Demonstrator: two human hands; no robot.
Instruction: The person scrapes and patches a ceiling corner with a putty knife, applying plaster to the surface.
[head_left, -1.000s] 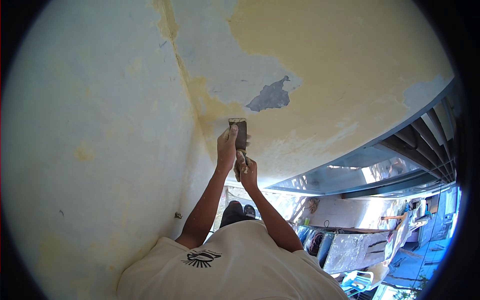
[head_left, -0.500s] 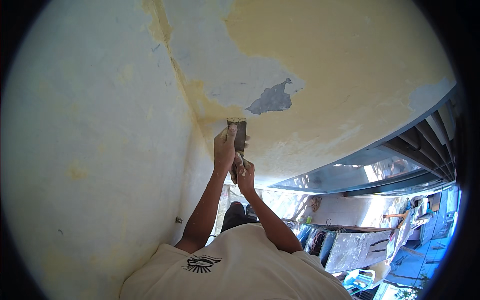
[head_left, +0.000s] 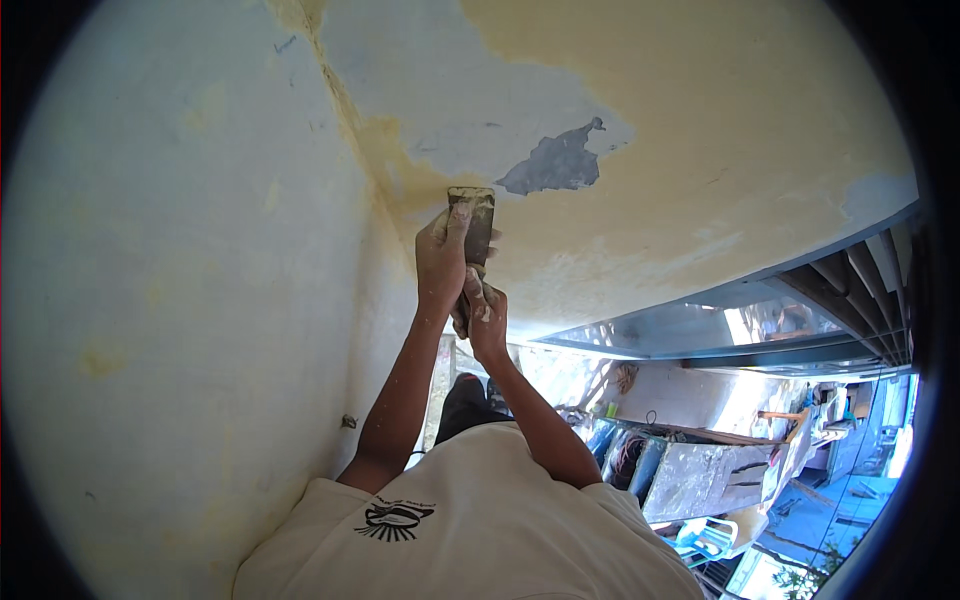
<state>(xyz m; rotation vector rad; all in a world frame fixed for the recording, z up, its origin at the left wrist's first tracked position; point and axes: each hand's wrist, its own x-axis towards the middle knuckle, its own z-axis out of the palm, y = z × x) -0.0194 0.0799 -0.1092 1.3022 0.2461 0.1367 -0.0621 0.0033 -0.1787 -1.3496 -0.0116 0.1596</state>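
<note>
Both my hands hold a dark, rectangular, block-like hand tool [head_left: 478, 235] up against the yellowish wall [head_left: 640, 215]. Pale dust or filler coats its top end; the exact kind of tool cannot be told. My left hand [head_left: 438, 262] is closed round the upper part, thumb along its left side, with fingertips showing past the right edge. Below it, my right hand [head_left: 487, 318] is closed round the lower end, its fingers smeared white. Just above and right of the tool, a bare grey patch [head_left: 555, 162] shows where the coating is gone.
A pale wall [head_left: 200, 300] meets the yellowish one in a rough corner at left. A metal-framed window [head_left: 720, 335] with dark bars lies at right. Lower right are a worn board [head_left: 700, 480], coiled cable [head_left: 627, 455] and a light-blue plastic chair [head_left: 708, 538].
My hands and the tool sit higher in the picture and slightly further left. The grey patch and corner have shifted up too, as the view has tilted. The grip looks the same.
</note>
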